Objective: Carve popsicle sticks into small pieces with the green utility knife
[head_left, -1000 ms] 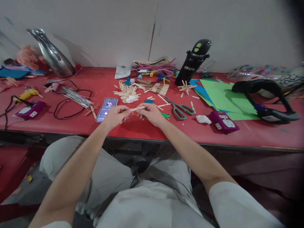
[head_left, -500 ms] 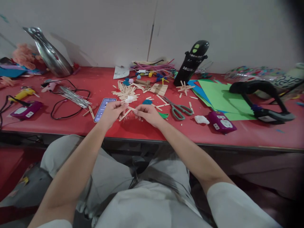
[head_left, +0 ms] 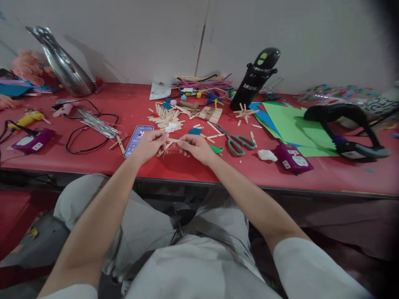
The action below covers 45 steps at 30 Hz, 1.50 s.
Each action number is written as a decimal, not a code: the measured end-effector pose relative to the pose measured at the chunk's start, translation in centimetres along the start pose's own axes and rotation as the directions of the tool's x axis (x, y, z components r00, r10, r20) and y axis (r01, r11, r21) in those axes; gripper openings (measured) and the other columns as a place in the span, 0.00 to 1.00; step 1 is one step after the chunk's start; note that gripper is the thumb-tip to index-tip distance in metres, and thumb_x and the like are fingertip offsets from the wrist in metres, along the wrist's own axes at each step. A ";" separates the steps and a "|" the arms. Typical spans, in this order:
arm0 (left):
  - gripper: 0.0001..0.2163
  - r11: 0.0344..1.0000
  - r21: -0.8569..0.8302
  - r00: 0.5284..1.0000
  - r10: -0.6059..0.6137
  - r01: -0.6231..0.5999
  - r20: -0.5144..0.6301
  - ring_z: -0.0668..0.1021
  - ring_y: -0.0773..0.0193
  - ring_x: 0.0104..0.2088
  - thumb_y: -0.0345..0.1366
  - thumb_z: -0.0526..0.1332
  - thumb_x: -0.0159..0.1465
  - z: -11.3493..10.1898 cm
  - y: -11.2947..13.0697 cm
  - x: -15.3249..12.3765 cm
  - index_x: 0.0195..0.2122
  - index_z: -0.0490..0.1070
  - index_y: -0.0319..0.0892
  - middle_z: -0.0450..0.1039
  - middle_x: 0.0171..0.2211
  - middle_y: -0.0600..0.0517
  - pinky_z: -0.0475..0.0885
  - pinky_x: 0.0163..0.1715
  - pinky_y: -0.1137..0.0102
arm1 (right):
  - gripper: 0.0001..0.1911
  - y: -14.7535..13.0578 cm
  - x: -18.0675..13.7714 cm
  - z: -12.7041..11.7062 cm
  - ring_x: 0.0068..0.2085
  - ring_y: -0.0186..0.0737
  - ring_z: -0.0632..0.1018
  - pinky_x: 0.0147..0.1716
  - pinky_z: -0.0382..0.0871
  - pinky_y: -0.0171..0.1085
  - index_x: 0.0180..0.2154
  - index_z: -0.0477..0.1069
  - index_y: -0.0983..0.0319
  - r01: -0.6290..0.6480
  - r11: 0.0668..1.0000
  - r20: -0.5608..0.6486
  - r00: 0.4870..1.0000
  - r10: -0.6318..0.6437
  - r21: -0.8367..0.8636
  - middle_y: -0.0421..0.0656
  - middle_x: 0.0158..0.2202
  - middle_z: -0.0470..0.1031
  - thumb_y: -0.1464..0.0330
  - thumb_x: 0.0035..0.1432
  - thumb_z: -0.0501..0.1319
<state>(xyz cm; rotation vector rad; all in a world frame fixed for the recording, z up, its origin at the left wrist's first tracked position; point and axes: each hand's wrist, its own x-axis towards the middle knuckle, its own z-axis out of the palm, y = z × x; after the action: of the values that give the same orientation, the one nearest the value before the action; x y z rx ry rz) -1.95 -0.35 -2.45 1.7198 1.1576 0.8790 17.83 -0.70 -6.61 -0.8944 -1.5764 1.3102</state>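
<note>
My left hand (head_left: 149,145) and my right hand (head_left: 197,147) meet above the red table (head_left: 124,162), near its front edge. Both pinch small wooden craft sticks (head_left: 172,141) held between them; fingers of each hand are closed on the sticks. A smartphone (head_left: 138,139) with a lit screen lies just left of my left hand. A loose pile of wooden sticks (head_left: 166,118) sits behind the hands. Grey-handled scissors (head_left: 235,141) lie to the right of my right hand.
A black bottle (head_left: 256,77) stands at the back. Green and blue paper sheets (head_left: 289,124), a purple power strip (head_left: 293,158) and a black glue gun stand (head_left: 349,128) are on the right. Cables, wire bundle (head_left: 96,124) and a silver object (head_left: 59,62) are on the left.
A second ago both hands held one stick level between them. Now the hands sit slightly lower and closer, with the sticks angled between the fingertips.
</note>
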 end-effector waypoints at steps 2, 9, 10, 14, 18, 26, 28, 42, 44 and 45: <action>0.15 1.000 0.030 0.997 -0.007 0.005 0.077 0.67 0.74 0.15 0.37 0.56 0.66 -0.1 -0.2 0.0 0.21 0.65 0.40 0.68 0.17 0.56 0.62 0.18 0.75 | 0.18 0.0 0.0 0.0 0.22 0.29 0.71 0.21 0.64 0.30 0.32 0.73 0.63 -0.011 1.000 -0.004 1.000 0.011 -0.011 0.39 0.23 0.74 0.53 0.55 0.66; 0.16 0.997 0.072 0.990 0.019 -0.030 0.142 0.66 0.74 0.16 0.39 0.55 0.66 -0.2 -0.4 -0.3 0.22 0.65 0.41 0.66 0.16 0.56 0.60 0.18 0.74 | 0.19 -0.6 0.1 0.1 0.20 0.28 0.68 0.20 0.61 0.30 0.32 0.71 0.64 0.044 0.997 -0.013 0.999 -0.045 -0.066 0.37 0.21 0.71 0.53 0.55 0.65; 0.16 0.997 0.067 0.990 0.018 -0.027 0.140 0.65 0.74 0.15 0.39 0.54 0.66 -0.2 -0.4 -0.3 0.22 0.65 0.41 0.65 0.16 0.56 0.60 0.18 0.74 | 0.18 -0.7 0.1 0.1 0.20 0.28 0.68 0.20 0.61 0.30 0.31 0.71 0.63 0.052 0.996 -0.023 0.998 -0.053 -0.068 0.36 0.20 0.71 0.53 0.56 0.64; 0.14 0.997 0.065 0.992 0.041 -0.049 0.119 0.64 0.73 0.15 0.39 0.53 0.66 0.0 -0.5 -0.2 0.25 0.67 0.41 0.63 0.15 0.57 0.58 0.18 0.73 | 0.18 -0.7 0.0 0.2 0.20 0.29 0.67 0.21 0.62 0.31 0.31 0.70 0.63 0.042 0.996 -0.038 0.998 -0.045 -0.082 0.36 0.20 0.70 0.53 0.57 0.63; 0.14 0.993 0.086 0.994 0.079 -0.086 0.078 0.64 0.72 0.16 0.39 0.53 0.67 0.1 -0.7 -0.3 0.26 0.68 0.40 0.62 0.14 0.58 0.59 0.19 0.74 | 0.18 -0.8 -0.2 0.2 0.25 0.32 0.71 0.27 0.66 0.34 0.32 0.70 0.63 0.121 0.963 -0.102 0.983 -0.149 -0.239 0.39 0.25 0.72 0.54 0.59 0.61; 0.14 0.990 0.108 0.993 0.095 -0.087 -0.070 0.65 0.72 0.16 0.38 0.53 0.67 0.1 0.2 -0.9 0.25 0.66 0.41 0.62 0.14 0.58 0.59 0.19 0.73 | 0.13 -1.8 -1.2 -4.7 0.44 0.48 0.76 0.45 0.68 0.44 0.40 0.74 0.64 -0.046 0.501 -0.182 0.957 -0.225 -0.864 0.51 0.42 0.77 0.62 0.57 0.63; 0.14 0.990 0.088 0.991 0.118 -0.111 -0.069 0.65 0.72 0.16 0.39 0.52 0.68 0.3 0.6 -1.3 0.25 0.65 0.42 0.62 0.14 0.58 0.59 0.20 0.73 | 0.17 -2.2 -1.6 -5.4 0.45 0.51 0.77 0.44 0.69 0.45 0.43 0.74 0.64 -0.131 0.368 -0.158 0.986 -0.044 -0.921 0.52 0.43 0.77 0.59 0.58 0.63; 0.16 0.862 0.507 0.976 0.139 -0.035 -0.170 0.62 0.69 0.21 0.40 0.52 0.66 0.4 0.2 -1.4 0.22 0.61 0.42 0.56 0.17 0.57 0.53 0.24 0.68 | 0.13 -2.2 -2.4 -5.8 0.31 0.40 0.77 0.31 0.71 0.39 0.47 0.66 0.63 -0.101 0.726 -0.110 0.993 0.035 -0.680 0.47 0.35 0.75 0.66 0.69 0.47; 0.16 0.829 0.559 0.978 0.142 -0.033 -0.153 0.60 0.69 0.21 0.39 0.53 0.66 0.4 -0.1 -1.3 0.20 0.57 0.42 0.54 0.17 0.57 0.52 0.24 0.67 | 0.12 -2.2 -2.4 -5.9 0.21 0.33 0.71 0.19 0.65 0.34 0.47 0.63 0.61 -0.191 0.902 -0.239 0.966 0.102 -0.388 0.41 0.30 0.72 0.65 0.69 0.45; 0.17 0.817 0.575 0.980 0.137 -0.030 -0.145 0.59 0.69 0.20 0.39 0.53 0.65 0.4 -0.2 -1.2 0.19 0.56 0.42 0.54 0.16 0.57 0.51 0.24 0.67 | 0.10 -2.1 -2.5 -5.8 0.19 0.31 0.69 0.17 0.63 0.32 0.48 0.61 0.60 -0.183 0.938 -0.247 0.963 0.110 -0.294 0.40 0.29 0.71 0.65 0.69 0.48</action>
<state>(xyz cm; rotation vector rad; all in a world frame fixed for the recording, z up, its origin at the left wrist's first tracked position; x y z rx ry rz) -2.05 -1.53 -2.86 2.2230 1.5965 0.7971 24.13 -1.32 -4.59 -1.3357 -1.5835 1.0253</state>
